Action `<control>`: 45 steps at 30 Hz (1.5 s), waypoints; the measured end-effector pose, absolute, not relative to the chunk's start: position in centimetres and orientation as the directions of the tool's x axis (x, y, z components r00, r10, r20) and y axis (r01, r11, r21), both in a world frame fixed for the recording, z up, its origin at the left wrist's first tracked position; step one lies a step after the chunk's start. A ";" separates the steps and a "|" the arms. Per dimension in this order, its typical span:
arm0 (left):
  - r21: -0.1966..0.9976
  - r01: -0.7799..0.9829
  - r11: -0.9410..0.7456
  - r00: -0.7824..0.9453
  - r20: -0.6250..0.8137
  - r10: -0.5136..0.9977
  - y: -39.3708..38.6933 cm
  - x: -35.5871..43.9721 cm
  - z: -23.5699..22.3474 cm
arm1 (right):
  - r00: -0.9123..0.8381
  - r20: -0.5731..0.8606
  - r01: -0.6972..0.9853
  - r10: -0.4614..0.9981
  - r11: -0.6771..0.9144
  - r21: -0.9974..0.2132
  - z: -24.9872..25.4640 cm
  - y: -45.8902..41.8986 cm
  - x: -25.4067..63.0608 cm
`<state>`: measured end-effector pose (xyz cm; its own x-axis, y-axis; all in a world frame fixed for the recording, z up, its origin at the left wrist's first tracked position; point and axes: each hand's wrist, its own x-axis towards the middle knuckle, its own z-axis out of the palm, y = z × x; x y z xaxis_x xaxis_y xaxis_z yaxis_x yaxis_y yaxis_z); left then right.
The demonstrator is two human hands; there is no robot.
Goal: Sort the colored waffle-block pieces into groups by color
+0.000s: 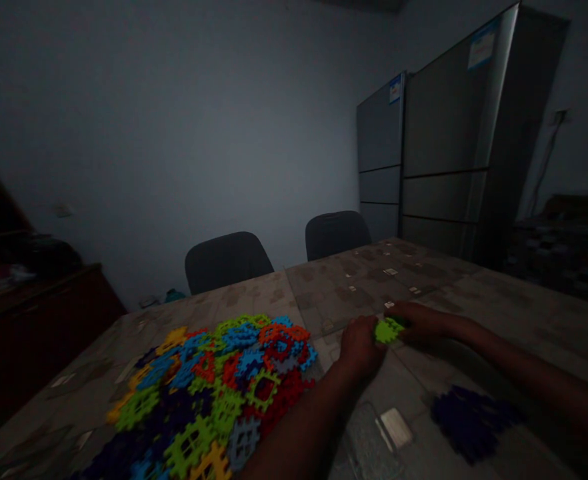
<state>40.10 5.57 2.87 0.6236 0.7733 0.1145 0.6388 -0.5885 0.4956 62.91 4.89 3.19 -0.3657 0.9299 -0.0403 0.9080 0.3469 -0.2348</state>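
a: where's the green toothed piece point(388, 331)?

b: between the two hands, near the middle of the worktop point(514, 320); the left hand point(361, 348) grips its left side, the right hand point(408, 317) its right; whether it touches the surface, i can't tell;

a: why both sides?

b: probably to steady it; the heap of coloured pieces point(227, 403) sits within easy reach at left, and the dark purple pieces point(469, 423) lie apart at right, perhaps to avoid mixing;

a: and its direction?

b: its long axis seems to run hand to hand, roughly left to right; fingers hide the ends
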 end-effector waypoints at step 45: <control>0.605 0.533 -0.592 0.650 0.155 0.744 5.1 39.2 3.2 | -0.216 0.030 0.927 0.976 0.215 -0.307 3.5 4.5 65.9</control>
<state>39.23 5.10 3.16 0.6501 0.7439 0.1550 0.5326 -0.5916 0.6053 65.90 4.54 3.54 -0.2163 0.9759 0.0298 0.9270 0.2149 -0.3074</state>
